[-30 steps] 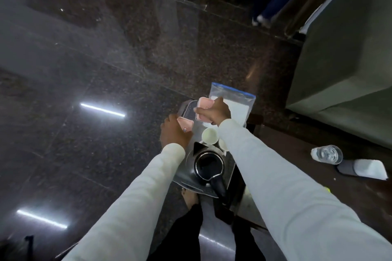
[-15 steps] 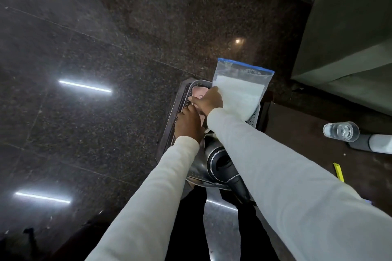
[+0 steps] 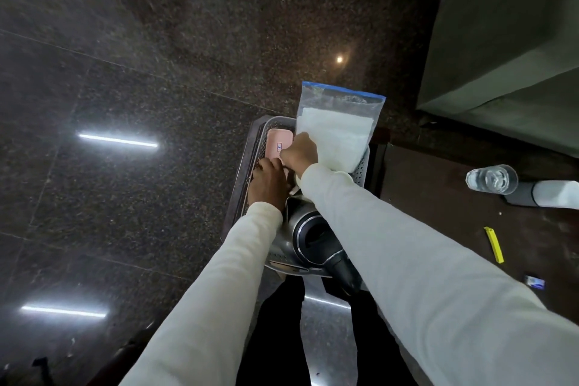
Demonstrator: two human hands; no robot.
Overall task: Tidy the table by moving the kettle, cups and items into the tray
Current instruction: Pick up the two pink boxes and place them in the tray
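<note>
A grey perforated tray (image 3: pixel 257 147) sits at the left end of the dark table. In its near end stands a steel kettle (image 3: pixel 294 229) with a black handle. A zip bag of white material (image 3: pixel 336 131) leans on the far right corner. A flat pink box (image 3: pixel 277 142) lies in the far left corner. My right hand (image 3: pixel 300 152) pinches the box's near edge. My left hand (image 3: pixel 268 182) is curled palm down inside the tray just before it, and what lies under it is hidden. A white cup rim (image 3: pixel 343 174) peeks out under my right sleeve.
On the brown table (image 3: pixel 438 213) to the right stand a glass of water (image 3: pixel 490 178) and a lying white and grey bottle (image 3: pixel 551 194), with a yellow strip (image 3: pixel 494 244) and a small blue packet (image 3: pixel 535 282). A grey-green block (image 3: pixel 501 41) stands behind; polished granite floor lies left.
Both hands dropped from above the tray down into it. The pink box went from held in the air to lying in the tray's far left corner. The camera tilted further down.
</note>
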